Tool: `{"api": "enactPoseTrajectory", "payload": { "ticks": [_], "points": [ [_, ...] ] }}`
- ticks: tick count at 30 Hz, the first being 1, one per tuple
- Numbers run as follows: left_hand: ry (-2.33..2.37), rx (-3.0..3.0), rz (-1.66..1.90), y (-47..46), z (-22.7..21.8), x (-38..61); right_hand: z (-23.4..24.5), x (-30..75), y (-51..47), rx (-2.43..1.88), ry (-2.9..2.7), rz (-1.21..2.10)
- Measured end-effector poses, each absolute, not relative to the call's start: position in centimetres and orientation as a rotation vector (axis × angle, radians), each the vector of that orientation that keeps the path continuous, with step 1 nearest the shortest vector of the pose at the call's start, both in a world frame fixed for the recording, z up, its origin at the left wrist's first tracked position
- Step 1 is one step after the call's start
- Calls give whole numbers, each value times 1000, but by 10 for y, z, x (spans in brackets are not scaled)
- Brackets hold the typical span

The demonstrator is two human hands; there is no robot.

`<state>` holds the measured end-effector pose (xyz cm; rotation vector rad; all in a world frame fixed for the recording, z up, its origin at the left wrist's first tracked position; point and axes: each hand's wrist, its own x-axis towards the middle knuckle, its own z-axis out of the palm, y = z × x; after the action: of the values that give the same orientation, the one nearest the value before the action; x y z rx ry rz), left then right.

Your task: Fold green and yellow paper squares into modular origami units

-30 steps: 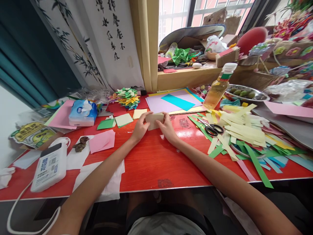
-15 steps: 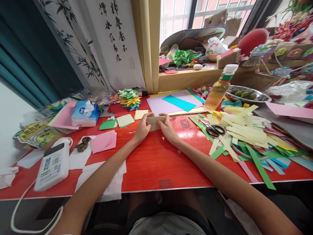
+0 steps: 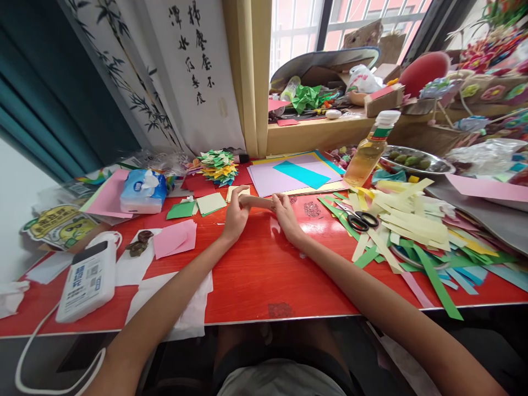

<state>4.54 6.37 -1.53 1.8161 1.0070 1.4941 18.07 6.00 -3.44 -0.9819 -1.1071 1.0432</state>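
Over a red table (image 3: 256, 275), the left hand (image 3: 235, 217) and the right hand (image 3: 285, 214) pinch a folded yellow paper (image 3: 259, 201) between them. Scissors (image 3: 359, 220) lie just right among paper strips (image 3: 408, 225). A tissue pack (image 3: 143, 191) sits well to the left.

I see a red desk (image 3: 256, 275), pale yellow paper (image 3: 259, 202), black-handled scissors (image 3: 352, 216), turquoise strip (image 3: 301, 174) on lilac sheets (image 3: 268, 180), white curtain (image 3: 181, 82) inked with bamboo

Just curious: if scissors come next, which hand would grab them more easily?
Probably the right hand: the scissors lie on its side, while the left hand would have to cross the folded paper both hold.
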Motion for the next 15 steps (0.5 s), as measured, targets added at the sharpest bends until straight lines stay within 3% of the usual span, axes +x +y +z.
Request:
{"api": "enactPoseTrajectory", "payload": {
  "ticks": [9,15],
  "points": [
    [868,2024,1411,58,-12,42,-28,179,56,-757,-861,1336],
    [982,1978,1418,66,-14,42,-29,184,55,-714,-914,1189]
  ]
}}
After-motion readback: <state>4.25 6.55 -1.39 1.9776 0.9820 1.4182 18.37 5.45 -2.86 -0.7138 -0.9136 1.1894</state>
